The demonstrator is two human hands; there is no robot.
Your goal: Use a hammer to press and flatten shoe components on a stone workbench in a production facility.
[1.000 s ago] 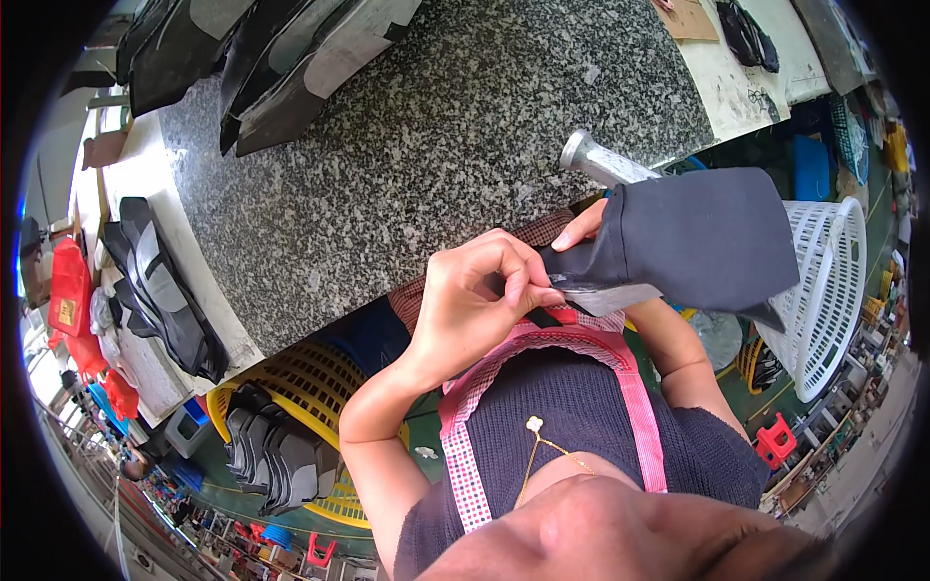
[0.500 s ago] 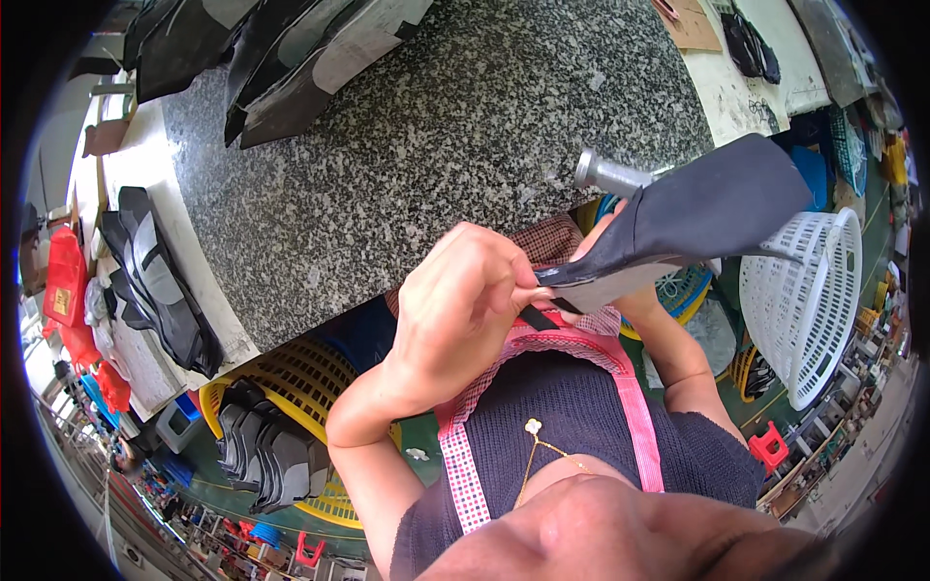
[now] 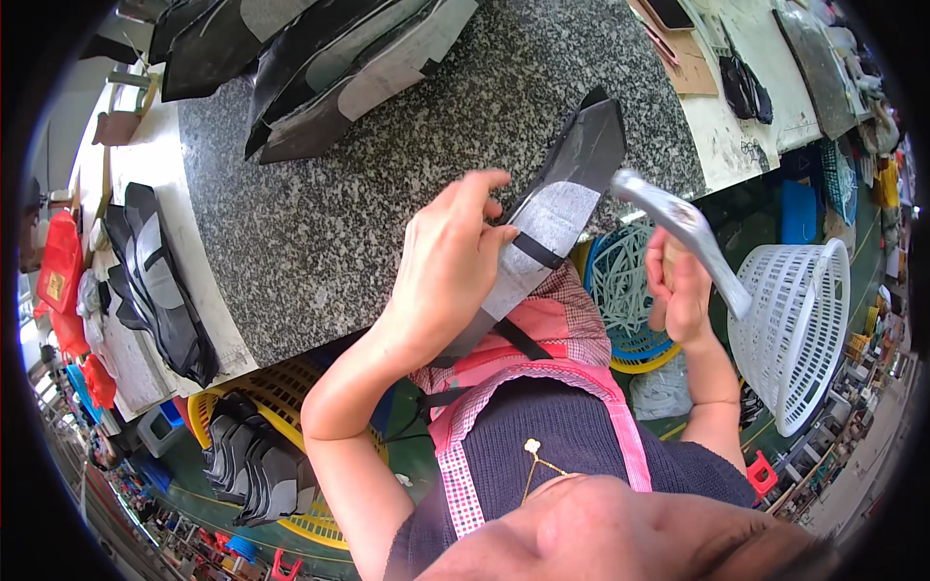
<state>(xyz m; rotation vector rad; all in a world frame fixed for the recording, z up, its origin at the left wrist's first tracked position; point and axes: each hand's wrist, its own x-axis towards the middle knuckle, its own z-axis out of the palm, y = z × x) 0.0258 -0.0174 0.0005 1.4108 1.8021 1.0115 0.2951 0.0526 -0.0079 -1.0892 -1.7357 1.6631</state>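
A black shoe upper (image 3: 572,208), with a grey lining patch and a dark strip across it, lies flat at the near edge of the speckled stone table (image 3: 368,223). My left hand (image 3: 441,257) is bent over its left edge, thumb against the piece beside the dark strip and forefinger raised. Just off the upper's right side, my right hand (image 3: 683,290) is closed round the wooden handle of a hammer (image 3: 690,223). The hammer's silver head is raised beside the upper, not touching it. The upper's lower end is partly behind my left wrist.
Stacked uppers (image 3: 358,82) occupy the table's far left, with more uppers (image 3: 160,281) on the white side surface. Below sit a yellow basket (image 3: 334,518) of uppers, a blue-yellow basket (image 3: 620,281) of pale strips and a white basket (image 3: 790,329). A phone (image 3: 668,14) lies far right.
The upper has gone from being held up before my chest to lying on the table edge. My right hand has moved away from it, with the hammer now raised at its right.
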